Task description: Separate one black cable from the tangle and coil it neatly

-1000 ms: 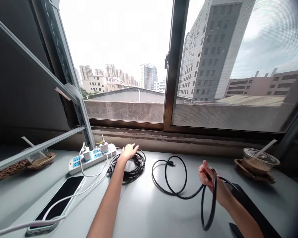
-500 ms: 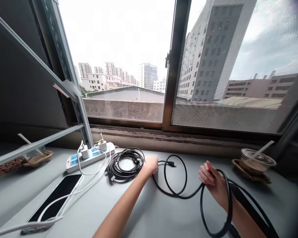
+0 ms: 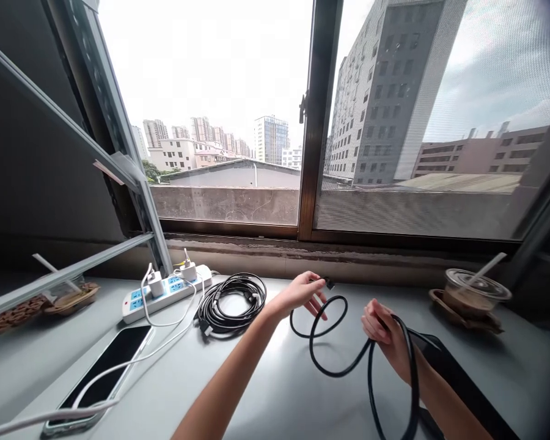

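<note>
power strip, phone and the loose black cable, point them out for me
power strip (image 3: 169,291): head view, on its body between the two white plugs
phone (image 3: 113,348): head view, on its dark screen
loose black cable (image 3: 415,397): head view, on the thick loop near the bottom edge

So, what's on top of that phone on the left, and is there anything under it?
A white cable runs across the phone, over its dark screen. Whatever lies between the phone and the table is covered, so I can't tell.
</note>
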`<state>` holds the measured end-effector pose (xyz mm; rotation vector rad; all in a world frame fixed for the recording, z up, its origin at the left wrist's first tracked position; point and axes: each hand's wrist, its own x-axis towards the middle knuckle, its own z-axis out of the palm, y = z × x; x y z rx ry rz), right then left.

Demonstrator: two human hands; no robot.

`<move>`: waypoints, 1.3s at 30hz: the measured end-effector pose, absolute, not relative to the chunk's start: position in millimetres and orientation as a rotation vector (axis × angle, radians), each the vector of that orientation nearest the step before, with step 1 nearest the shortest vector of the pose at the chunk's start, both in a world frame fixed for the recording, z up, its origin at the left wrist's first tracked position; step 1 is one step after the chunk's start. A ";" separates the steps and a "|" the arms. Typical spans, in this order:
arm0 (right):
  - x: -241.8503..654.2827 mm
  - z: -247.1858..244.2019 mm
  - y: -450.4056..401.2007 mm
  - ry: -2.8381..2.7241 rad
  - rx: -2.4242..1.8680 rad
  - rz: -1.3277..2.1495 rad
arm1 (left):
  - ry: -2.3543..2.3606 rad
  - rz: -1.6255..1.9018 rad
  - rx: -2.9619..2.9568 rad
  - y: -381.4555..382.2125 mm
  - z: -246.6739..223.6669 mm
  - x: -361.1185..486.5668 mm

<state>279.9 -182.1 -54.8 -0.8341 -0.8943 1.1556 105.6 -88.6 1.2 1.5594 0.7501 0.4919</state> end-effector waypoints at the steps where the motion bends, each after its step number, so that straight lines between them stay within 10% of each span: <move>1: 279.8 -56.0 -181.8 -0.906 -0.840 1.146 | 0.723 0.503 1.538 -94.6 4.4 107.2; 15: 275.2 -48.2 -185.8 -1.000 -1.021 1.038 | 0.508 0.498 1.393 -129.4 30.9 106.5; 39: 291.2 -56.0 -174.8 -0.878 -1.118 1.019 | 0.790 1.889 1.180 -95.8 65.1 61.3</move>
